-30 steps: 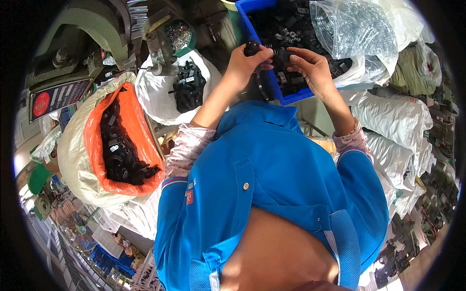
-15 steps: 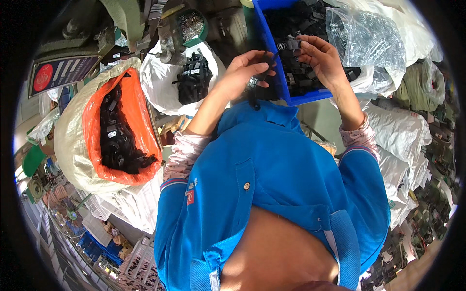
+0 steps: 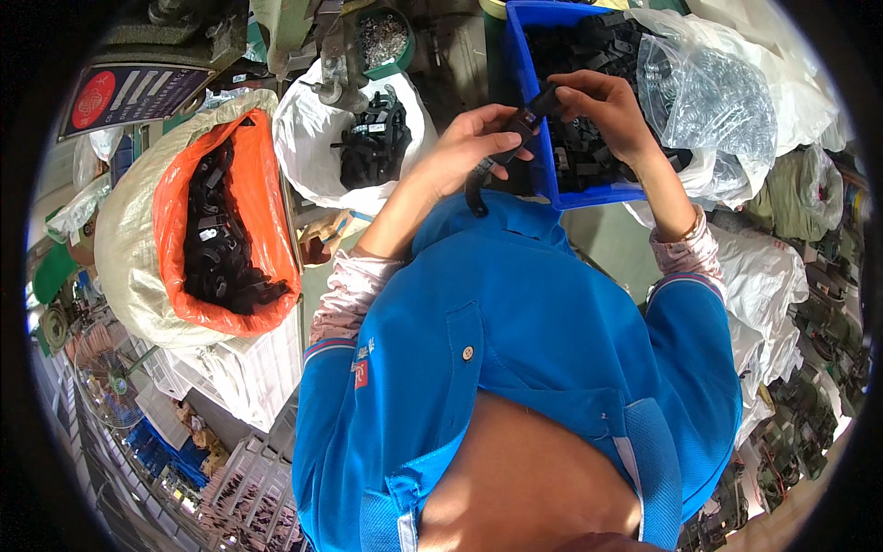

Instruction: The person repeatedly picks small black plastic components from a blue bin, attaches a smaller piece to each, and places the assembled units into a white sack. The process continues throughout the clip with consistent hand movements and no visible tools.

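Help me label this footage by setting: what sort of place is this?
Probably a factory workshop: a blue bin and an orange-lined sack hold heaps of black parts, and heavy green machinery stands nearby.

2 hands [image 3: 467, 147] [image 3: 607, 110], 1 orange liner [image 3: 254, 175], 1 button [image 3: 467, 352].

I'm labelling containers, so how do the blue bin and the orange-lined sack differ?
The blue bin has straight walls; the orange-lined sack bulges roundly.
The bin is blue; the sack is pale outside, orange inside.
In view, the right hand overlaps the bin; the sack sits well to the left.
Both are open and hold black parts.
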